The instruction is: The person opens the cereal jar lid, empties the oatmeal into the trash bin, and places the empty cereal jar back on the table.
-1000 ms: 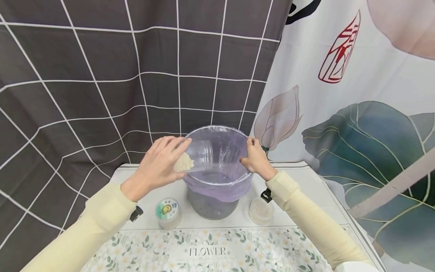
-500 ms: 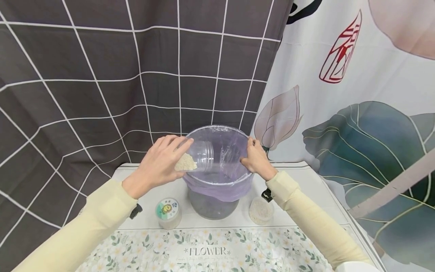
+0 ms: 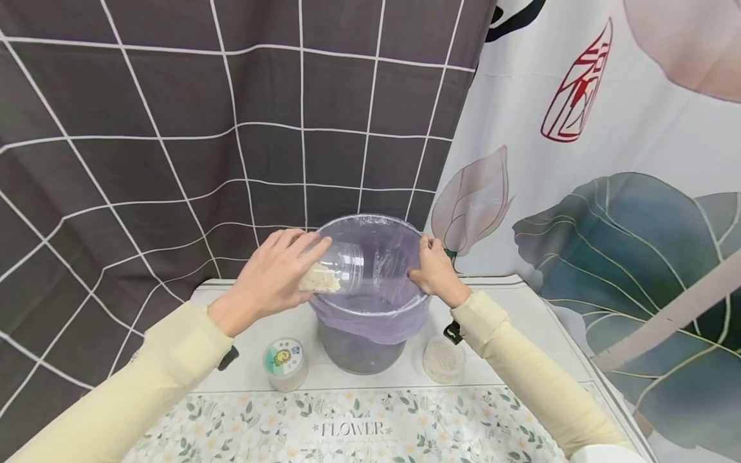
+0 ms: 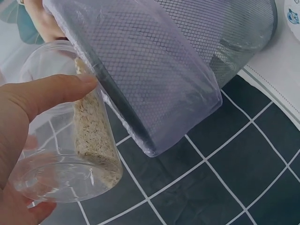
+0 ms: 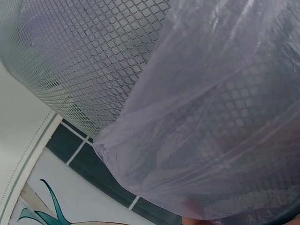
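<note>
My left hand point(image 3: 263, 276) grips a clear plastic jar point(image 3: 350, 263) lying nearly on its side, its mouth over the bin's left rim. Pale dry flakes point(image 4: 96, 136), perhaps oats, lie along the jar's lower wall. The grey mesh bin point(image 3: 361, 357) stands upright, lined with a thin purple bag point(image 3: 376, 326) folded over its rim. On the right side of that rim, my right hand point(image 3: 435, 270) holds the edge through the bag. Only a bit of the right hand's fingers shows at the bottom of the right wrist view, mostly behind the bag point(image 5: 187, 126).
A jar with a green-and-white lid point(image 3: 285, 360) stands left of the bin. To its right is a clear round tub point(image 3: 444, 360) with pale contents. A floral mat point(image 3: 347, 444) covers the table's near part; curtains point(image 3: 336, 161) hang close behind.
The flakes have slid along the jar toward its mouth as my left hand tips it slightly further. My right hand keeps its place on the rim.
</note>
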A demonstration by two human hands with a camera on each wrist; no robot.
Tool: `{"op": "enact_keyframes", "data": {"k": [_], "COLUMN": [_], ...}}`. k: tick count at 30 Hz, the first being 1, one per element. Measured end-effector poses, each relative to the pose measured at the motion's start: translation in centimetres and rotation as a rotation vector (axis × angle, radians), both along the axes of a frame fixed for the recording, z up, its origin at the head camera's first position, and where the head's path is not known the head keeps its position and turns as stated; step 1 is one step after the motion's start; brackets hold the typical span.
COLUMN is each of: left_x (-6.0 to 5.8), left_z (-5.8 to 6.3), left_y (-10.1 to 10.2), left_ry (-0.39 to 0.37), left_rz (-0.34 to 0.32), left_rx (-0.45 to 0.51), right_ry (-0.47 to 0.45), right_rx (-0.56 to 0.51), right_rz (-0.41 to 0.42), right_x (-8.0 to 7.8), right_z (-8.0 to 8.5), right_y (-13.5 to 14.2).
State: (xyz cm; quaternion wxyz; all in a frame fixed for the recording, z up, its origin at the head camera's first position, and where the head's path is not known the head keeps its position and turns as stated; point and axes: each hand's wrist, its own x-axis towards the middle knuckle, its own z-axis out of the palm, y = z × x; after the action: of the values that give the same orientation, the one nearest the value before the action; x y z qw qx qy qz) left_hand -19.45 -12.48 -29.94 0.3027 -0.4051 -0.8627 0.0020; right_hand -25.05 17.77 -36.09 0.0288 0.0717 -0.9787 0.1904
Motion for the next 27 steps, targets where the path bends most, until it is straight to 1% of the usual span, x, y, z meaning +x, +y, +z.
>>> {"op": "enact_keyframes", "data": {"k": [6, 11, 15, 20, 27], "left_x": [0.0, -0.1, -0.2, -0.3, -0.3], "left_z": [0.3, 0.7, 1.0, 1.4, 1.9], "left_y": [-0.1, -0.2, -0.2, -0.1, 0.0], "left_ry": [0.019, 0.052, 0.064, 0.076, 0.101], "left_rz": [-0.009, -0.017, -0.019, -0.024, -0.019], "left_rx": [-0.034, -0.062, -0.088, -0.122, -0.206], "right_ry": [-0.008, -0.001, 0.015, 0.014, 0.014], "right_rx": [-0.001, -0.005, -0.002, -0.006, 0.009], "right_rz": [-0.005, -0.007, -0.007, -0.004, -0.004], "right_x": [0.1, 0.2, 0.2, 0.2, 0.0], "right_z": [0.0, 0.1, 0.2, 0.1, 0.0], "right_y": [-0.2, -0.3, -0.3, -0.2, -0.1]}}
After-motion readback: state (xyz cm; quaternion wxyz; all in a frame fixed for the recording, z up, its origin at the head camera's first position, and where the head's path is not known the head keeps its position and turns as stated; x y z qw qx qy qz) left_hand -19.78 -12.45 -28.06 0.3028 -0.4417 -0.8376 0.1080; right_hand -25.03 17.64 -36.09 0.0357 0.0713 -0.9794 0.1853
